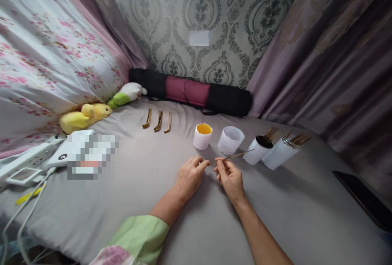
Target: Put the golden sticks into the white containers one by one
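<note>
Between my two hands runs a thin brown stick (239, 155), pointing out to the right past my right fingers. My left hand (192, 174) is closed in a pinch at its left end. My right hand (229, 176) pinches it further along. Just beyond my hands stand a white cup with a yellow inside (202, 140) and a plain whitish cup (230, 142). To their right, a white cup with a dark inside (255, 154) and a taller pale container (277, 156) both hold several brown sticks (298, 139).
Three groups of bent golden-brown sticks (158, 121) lie on the grey sheet (137, 199). Plush toys (87, 117) and a black and maroon bag (188, 90) line the back. A power strip (33, 156) with cables sits left; a dark flat device (361, 197) lies right.
</note>
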### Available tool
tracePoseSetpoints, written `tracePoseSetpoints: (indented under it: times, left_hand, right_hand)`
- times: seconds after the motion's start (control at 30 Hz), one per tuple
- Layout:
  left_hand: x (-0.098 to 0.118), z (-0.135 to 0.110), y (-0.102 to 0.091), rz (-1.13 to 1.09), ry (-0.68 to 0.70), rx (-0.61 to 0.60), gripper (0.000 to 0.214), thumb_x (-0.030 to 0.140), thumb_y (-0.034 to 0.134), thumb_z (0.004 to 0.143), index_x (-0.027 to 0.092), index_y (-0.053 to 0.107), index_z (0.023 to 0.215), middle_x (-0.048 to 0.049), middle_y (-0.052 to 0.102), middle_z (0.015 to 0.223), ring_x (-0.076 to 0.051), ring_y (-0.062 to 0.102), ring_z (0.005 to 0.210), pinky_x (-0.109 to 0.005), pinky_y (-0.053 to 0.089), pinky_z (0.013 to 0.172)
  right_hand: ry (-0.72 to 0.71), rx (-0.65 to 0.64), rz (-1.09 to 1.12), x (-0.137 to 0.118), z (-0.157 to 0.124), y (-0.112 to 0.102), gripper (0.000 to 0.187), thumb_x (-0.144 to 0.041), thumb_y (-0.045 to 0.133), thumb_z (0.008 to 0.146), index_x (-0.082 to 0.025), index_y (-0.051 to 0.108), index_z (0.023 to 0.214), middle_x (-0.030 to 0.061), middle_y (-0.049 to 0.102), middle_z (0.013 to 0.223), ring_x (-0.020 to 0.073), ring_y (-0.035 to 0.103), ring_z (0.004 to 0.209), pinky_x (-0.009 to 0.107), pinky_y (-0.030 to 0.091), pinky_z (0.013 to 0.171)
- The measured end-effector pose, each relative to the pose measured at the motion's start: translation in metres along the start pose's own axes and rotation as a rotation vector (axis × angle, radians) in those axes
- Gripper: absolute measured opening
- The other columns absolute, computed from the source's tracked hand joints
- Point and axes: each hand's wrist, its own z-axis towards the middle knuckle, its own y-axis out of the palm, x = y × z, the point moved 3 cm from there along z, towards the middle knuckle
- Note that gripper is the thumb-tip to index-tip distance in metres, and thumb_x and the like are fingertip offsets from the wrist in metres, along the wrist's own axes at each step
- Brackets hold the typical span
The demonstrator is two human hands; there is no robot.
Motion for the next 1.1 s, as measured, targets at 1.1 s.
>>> tracePoseSetpoints:
  times: [1.1]
  left_hand:
    - [-0.011, 0.004, 0.007, -0.552, -0.274, 0.126, 0.024, 0.025, 0.040, 0.084, 0.019, 0.060, 0.095, -0.0067, 0.061, 0.087, -0.014, 0.055, 0.076, -0.026, 0.043, 0.069]
  right_hand:
    - [0.042, 0.065, 0.049, 0.010, 0.003, -0.005, 0.038, -0.048, 0.048, 0.077, -0.014, 0.056, 0.091, 0.0011, 0.057, 0.065, 0.0066, 0.045, 0.043, 0.017, 0.034, 0.035]
